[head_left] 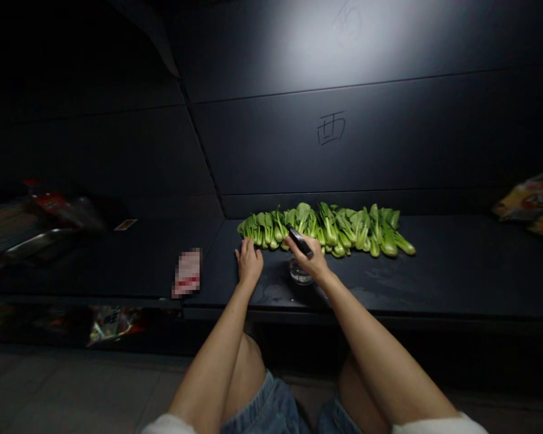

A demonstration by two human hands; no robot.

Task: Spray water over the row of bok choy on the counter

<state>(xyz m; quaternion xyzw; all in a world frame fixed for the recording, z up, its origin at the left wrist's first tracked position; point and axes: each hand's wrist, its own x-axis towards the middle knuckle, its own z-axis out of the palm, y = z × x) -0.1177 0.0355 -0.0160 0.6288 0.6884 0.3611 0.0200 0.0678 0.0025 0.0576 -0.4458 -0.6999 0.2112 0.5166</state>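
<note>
A row of green bok choy (344,229) lies along the back of the dark shelf, leaves toward the rear panel and pale stalks toward me. My right hand (314,258) is closed around a spray bottle (300,275). Its black spray head sticks out above my fingers, and its clear round base shows below them, in front of the greens. At the left end of the row, my left hand (250,263) rests palm down with its fingers stretched out. Its fingertips are close to the stalks; I cannot tell whether they touch.
The dark shelf (457,265) has wet patches near the bottle. A pixelated pale-and-red item (187,273) lies to the left, with a small card (125,225) farther back. Blurred packages (58,205) and a metal tray (36,244) are far left. A yellowish package (531,199) stands far right.
</note>
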